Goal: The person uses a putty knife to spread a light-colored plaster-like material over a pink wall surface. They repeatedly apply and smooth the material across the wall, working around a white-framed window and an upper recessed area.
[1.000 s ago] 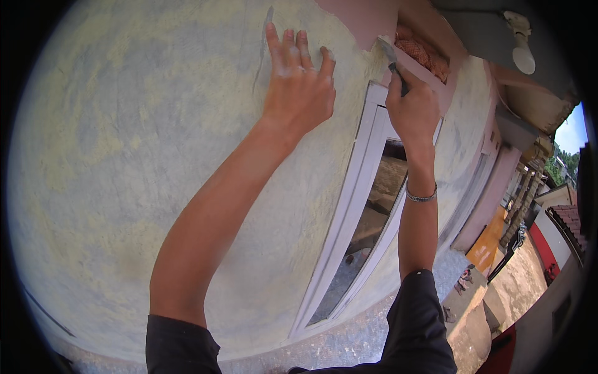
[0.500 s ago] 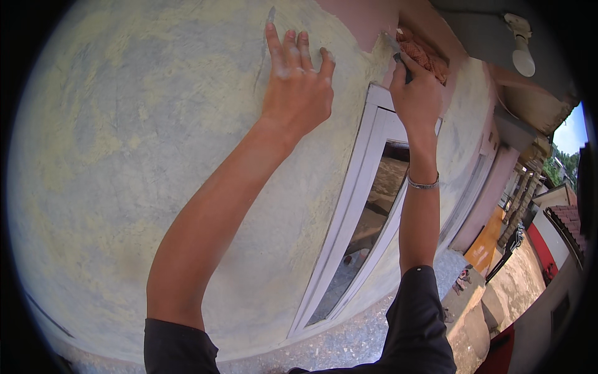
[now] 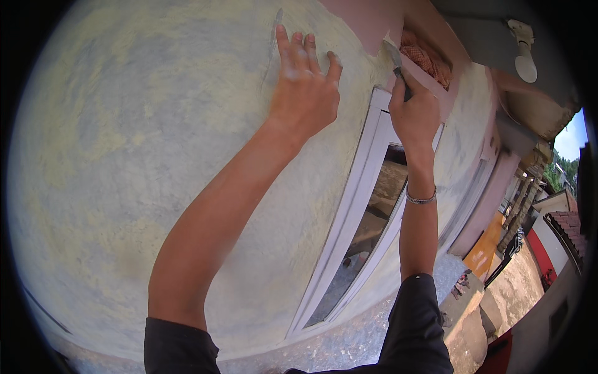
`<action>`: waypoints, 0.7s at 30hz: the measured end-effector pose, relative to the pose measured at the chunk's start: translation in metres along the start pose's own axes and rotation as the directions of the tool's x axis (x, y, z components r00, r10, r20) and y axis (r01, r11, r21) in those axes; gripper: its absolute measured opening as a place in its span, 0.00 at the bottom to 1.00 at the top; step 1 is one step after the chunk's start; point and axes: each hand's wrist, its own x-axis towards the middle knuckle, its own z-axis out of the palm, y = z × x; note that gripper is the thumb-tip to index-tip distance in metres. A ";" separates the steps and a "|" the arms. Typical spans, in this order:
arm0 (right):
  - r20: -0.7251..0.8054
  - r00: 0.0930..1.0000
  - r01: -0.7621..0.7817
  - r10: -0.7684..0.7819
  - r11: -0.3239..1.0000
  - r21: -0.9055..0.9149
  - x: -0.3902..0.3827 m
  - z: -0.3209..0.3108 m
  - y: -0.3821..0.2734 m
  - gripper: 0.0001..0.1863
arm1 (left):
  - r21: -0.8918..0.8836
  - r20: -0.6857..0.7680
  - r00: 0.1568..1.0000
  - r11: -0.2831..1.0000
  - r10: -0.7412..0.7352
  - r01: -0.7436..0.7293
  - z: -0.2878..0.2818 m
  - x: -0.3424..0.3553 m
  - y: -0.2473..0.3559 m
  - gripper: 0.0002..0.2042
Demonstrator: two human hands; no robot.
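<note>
Two black fabric sleeves (image 3: 180, 346) enter at seven and five o'clock, a beaded, dark-and-silvery bracelet (image 3: 422, 199) circling the right wrist. The left hand (image 3: 304, 93), at twelve o'clock, lies against the patchy yellow-and-grey plastered wall (image 3: 187, 124), its fingers extended and a little apart, the outermost set wider. A thin grey sliver (image 3: 280, 15) shows just beyond the index fingertip; I cannot tell whether a flat blade lies beneath the hand. The spread fingers would share pressure evenly over whatever they cover.

The right hand (image 3: 416, 118), toward two o'clock, is closed around the dark handle of a slim grey-bladed scraper (image 3: 394, 56). Thumb and index finger sit near the blade, presumably for fine control. The blade points up toward one o'clock, by the ragged edge where yellow plaster meets pink paint (image 3: 358, 25), a spot where a narrow blade fits well.

Below that hand runs the white-framed, tall window (image 3: 367, 162). Just past the scraper, a crumpled orange-red cloth (image 3: 425, 59) fills a pink recess, perhaps tucked in as stuffing. Farther off, a white bulb (image 3: 526, 67) hangs at two o'clock; a tiled brown roof (image 3: 565, 229) stands at three.
</note>
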 end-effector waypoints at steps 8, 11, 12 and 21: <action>-0.021 1.000 0.006 -0.006 1.000 -0.006 0.010 0.004 0.002 0.18 | -0.010 -0.001 1.000 1.000 -0.008 0.008 0.000 0.000 0.001 0.24; -0.042 0.999 0.025 -0.028 0.998 -0.060 0.015 0.002 -0.001 0.19 | -0.019 0.003 1.000 1.000 -0.008 0.008 0.000 0.000 0.002 0.24; -0.064 0.997 0.040 -0.045 0.996 -0.075 0.021 0.003 -0.002 0.19 | -0.025 0.003 1.000 1.000 -0.012 0.012 0.000 0.000 0.002 0.24; -0.058 0.988 0.137 -0.143 0.987 -0.085 0.035 -0.001 0.007 0.19 | -0.054 0.026 0.999 0.998 -0.026 0.027 -0.001 0.000 0.003 0.26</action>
